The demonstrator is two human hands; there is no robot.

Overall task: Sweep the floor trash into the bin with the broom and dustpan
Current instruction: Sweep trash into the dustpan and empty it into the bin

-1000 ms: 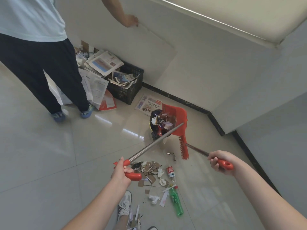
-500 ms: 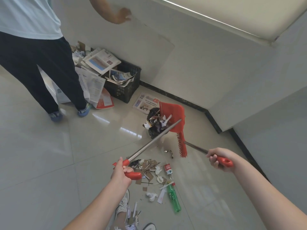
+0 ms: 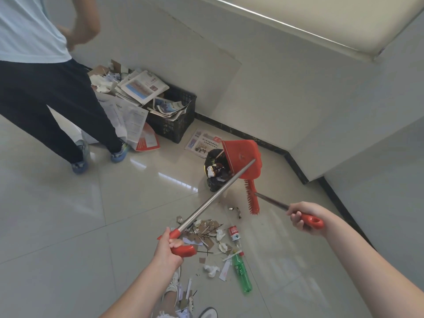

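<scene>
Head view, near to far: shoe (image 3: 172,286) at bottom edge, scraps around it. Trash pile (image 3: 213,235) on the floor just past it: cardboard bits, black ties, tissue wads, a small bottle (image 3: 234,234), green bottle (image 3: 241,271) lying to the right. Pile not yet swept. Left hand (image 3: 168,249) wrapped tight round the red grip of the dustpan (image 3: 243,157) pole; pole runs up and far-right over the pile. Right hand (image 3: 301,215) fisted round the red broom (image 3: 252,195) handle, shorter reach, broom head off the floor, hanging just below the pan. Pan is tipped mouth-down over the black bin (image 3: 214,171), looks like a dump in progress, load sliding into the bag; the long pole lets the person stay back from the bin. Broom parked near the pan's lip, probably to knock stuck bits out or just to stay clear. A few stray bits (image 3: 235,210) lie between bin and pile. Beyond the bin: leaflet (image 3: 202,142) flat on the floor, black crate (image 3: 176,120) stuffed with newspapers, loose sheets leaning on it. Second person (image 3: 46,88) stands far left, feet near the papers, well apart from the bin, not blocking. Wall corner and dark skirting close behind the bin on the right limit swing room for the pan. Green bottle will likely roll under the broom.
</scene>
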